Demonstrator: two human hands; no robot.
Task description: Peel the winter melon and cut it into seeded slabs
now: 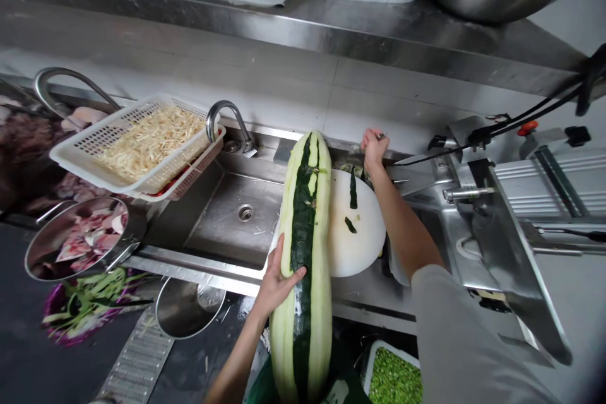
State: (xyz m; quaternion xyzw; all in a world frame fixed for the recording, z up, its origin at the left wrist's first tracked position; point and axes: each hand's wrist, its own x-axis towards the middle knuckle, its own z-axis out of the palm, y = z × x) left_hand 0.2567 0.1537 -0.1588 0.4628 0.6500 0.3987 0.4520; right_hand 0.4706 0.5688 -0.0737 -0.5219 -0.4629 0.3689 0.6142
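Left of the sink (222, 221), pale shreds (146, 139) are heaped in a white basket (85, 151), and raw meat (92, 237) is held in a steel bowl (35, 252). Along the sink's right edge, a half-peeled gourd (303, 252) is laid across a round white board (360, 240). The gourd is clasped mid-length by the left hand (277, 281); beyond the sink's right corner, the outstretched right hand (374, 146) is closed on a small metal item (381, 136).

bright even light, glare on the steel shelf (331, 31), wide-angle bending at edges.
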